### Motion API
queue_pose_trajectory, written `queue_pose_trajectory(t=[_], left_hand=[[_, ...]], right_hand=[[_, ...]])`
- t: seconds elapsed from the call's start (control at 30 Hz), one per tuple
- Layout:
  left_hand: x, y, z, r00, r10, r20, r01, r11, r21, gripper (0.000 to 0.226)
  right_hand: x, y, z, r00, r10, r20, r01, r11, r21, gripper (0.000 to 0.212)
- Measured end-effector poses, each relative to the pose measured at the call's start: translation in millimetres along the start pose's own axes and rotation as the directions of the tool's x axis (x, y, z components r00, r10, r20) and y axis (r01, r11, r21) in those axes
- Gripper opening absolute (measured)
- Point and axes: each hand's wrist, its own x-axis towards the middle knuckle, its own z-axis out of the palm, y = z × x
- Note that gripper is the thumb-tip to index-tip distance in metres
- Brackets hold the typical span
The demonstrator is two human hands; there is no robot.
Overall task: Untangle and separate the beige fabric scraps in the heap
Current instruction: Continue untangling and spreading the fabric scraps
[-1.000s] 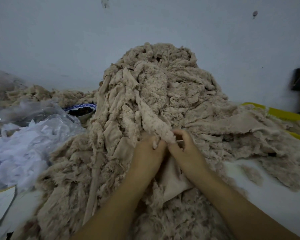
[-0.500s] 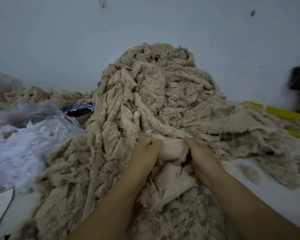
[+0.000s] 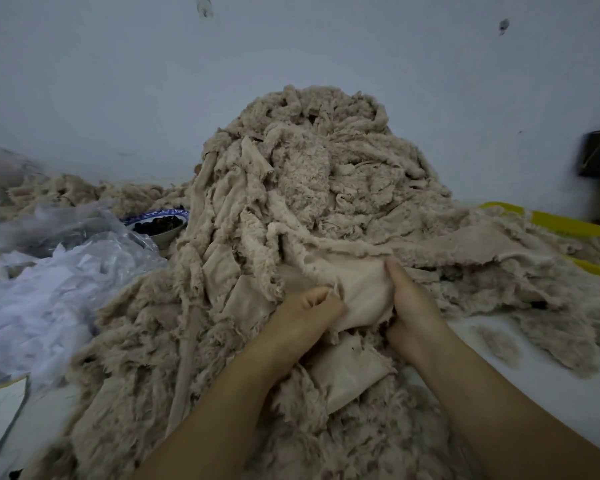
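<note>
Hands met at the near foot of the heap (image 3: 326,174), about six o'clock from its peak. The left hand (image 3: 309,313) pinched the frayed left edge of a smooth scrap (image 3: 364,292), fingers curled tight over it. The right hand (image 3: 413,306) clasped the same scrap's right side, thumb laid on top and fingers tucked out of sight beneath.

Gripping one piece at two opposite edges looked deliberate — it pulled the cloth taut, so its outline could be told from the fluffy strips draped down over it from twelve o'clock. The scrap was not yet free: its upper edge ran under a fleecy flap, and a lower fold hung toward six o'clock between the wrists.

A crumpled plastic bag (image 3: 66,271) lay at nine o'clock of the heap, with a patterned bowl (image 3: 160,223) at ten o'clock, both touching the pile's skirt. At three o'clock a yellow bin (image 3: 568,225) had scraps spilling across its rim — probably a spot for sorted pieces, though that was only a guess. One loose tuft (image 3: 496,344) sat alone on the white table (image 3: 568,393) at four o'clock.
</note>
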Motion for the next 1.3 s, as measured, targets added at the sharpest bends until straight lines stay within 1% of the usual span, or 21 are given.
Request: queue_pose_trajectory(t=[0.07, 0.13, 0.2, 0.23, 0.27, 0.3, 0.37, 0.43, 0.5, 0.6, 0.63, 0.73, 0.8, 0.9, 0.97, 1.03, 1.07, 1.13, 1.17, 1.23, 1.3], left_hand=[[-1, -2, -2, 0.999, -0.001, 0.036, -0.002, 0.997, 0.076, 0.045], [-2, 1, -3, 0.999, -0.023, 0.048, 0.018, 0.994, 0.107, 0.036], [-2, 6, -1, 0.994, -0.110, -0.024, 0.112, 0.985, 0.129, 0.046], [-2, 10, 1, 0.979, -0.186, -0.081, 0.191, 0.980, 0.062, 0.054], [-1, 13, 1, 0.958, -0.268, -0.100, 0.260, 0.962, -0.087, 0.061], [1, 14, 1, 0.940, -0.333, -0.072, 0.306, 0.917, -0.255, 0.065], [2, 17, -2, 0.922, -0.387, -0.001, 0.339, 0.808, -0.483, 0.057], [1, 19, -5, 0.904, -0.428, 0.003, 0.342, 0.719, -0.605, 0.038], [1, 19, -9, 0.883, -0.467, -0.046, 0.312, 0.656, -0.687, 0.024], [3, 19, -9, 0.885, -0.452, -0.113, 0.258, 0.677, -0.689, 0.016], [3, 20, -7, 0.894, -0.434, -0.112, 0.250, 0.690, -0.679, 0.015], [1, 21, -1, 0.915, -0.391, -0.099, 0.235, 0.716, -0.657, 0.023], [1, 22, -2, 0.910, -0.407, -0.075, 0.256, 0.697, -0.670, 0.025], [1, 22, -7, 0.899, -0.435, -0.053, 0.261, 0.629, -0.733, 0.030], [4, 20, -11, 0.881, -0.466, -0.078, 0.231, 0.568, -0.790, 0.034], [10, 17, -20, 0.845, -0.510, -0.161, 0.136, 0.497, -0.857, 0.034], [14, 14, -29, 0.814, -0.535, -0.225, 0.047, 0.447, -0.894, 0.030], [20, 7, -46, 0.768, -0.562, -0.306, -0.134, 0.326, -0.936, 0.020], [21, 6, -51, 0.769, -0.553, -0.322, -0.175, 0.302, -0.937, 0.018], [20, 1, -52, 0.789, -0.516, -0.333, -0.208, 0.286, -0.935, 0.018], [19, 0, -53, 0.803, -0.491, -0.336, -0.223, 0.275, -0.935, 0.016]], right_hand=[[-1, -2, -2, 1.000, 0.025, 0.002, -0.025, 1.000, 0.019, 0.036], [-2, -2, -4, 0.999, 0.038, 0.027, -0.039, 0.999, 0.022, 0.038], [-5, -3, -1, 0.997, 0.015, 0.081, -0.017, 1.000, 0.022, 0.041], [-6, -2, 1, 0.995, -0.006, 0.104, 0.005, 1.000, 0.014, 0.043], [-8, -2, 3, 0.992, -0.027, 0.122, 0.027, 1.000, 0.000, 0.045], [-9, 0, 5, 0.989, -0.039, 0.143, 0.042, 0.999, -0.018, 0.048], [-12, 5, 7, 0.978, -0.044, 0.206, 0.060, 0.996, -0.072, 0.052], [-15, 7, 9, 0.965, -0.052, 0.256, 0.083, 0.990, -0.115, 0.042], [-17, 6, 9, 0.959, -0.065, 0.277, 0.105, 0.986, -0.131, 0.034], [-23, 4, 10, 0.943, -0.061, 0.327, 0.136, 0.968, -0.211, 0.047], [-26, 5, 11, 0.934, -0.057, 0.353, 0.157, 0.952, -0.263, 0.048], [-33, 8, 16, 0.924, -0.067, 0.376, 0.226, 0.890, -0.397, 0.035], [-34, 9, 16, 0.925, -0.089, 0.370, 0.258, 0.862, -0.436, 0.026], [-34, 11, 14, 0.905, -0.071, 0.419, 0.275, 0.850, -0.449, 0.026], [-37, 12, 16, 0.893, -0.056, 0.446, 0.277, 0.851, -0.447, 0.026], [-39, 11, 15, 0.884, -0.035, 0.466, 0.271, 0.850, -0.451, 0.033], [-40, 11, 15, 0.881, -0.020, 0.473, 0.263, 0.852, -0.453, 0.038], [-41, 9, 14, 0.878, -0.011, 0.478, 0.237, 0.879, -0.414, 0.041], [-39, 7, 12, 0.889, -0.026, 0.457, 0.206, 0.914, -0.348, 0.039], [-33, 1, 11, 0.925, -0.045, 0.377, 0.114, 0.980, -0.163, 0.033], [-29, -5, 10, 0.945, -0.063, 0.322, 0.082, 0.996, -0.043, 0.028]])
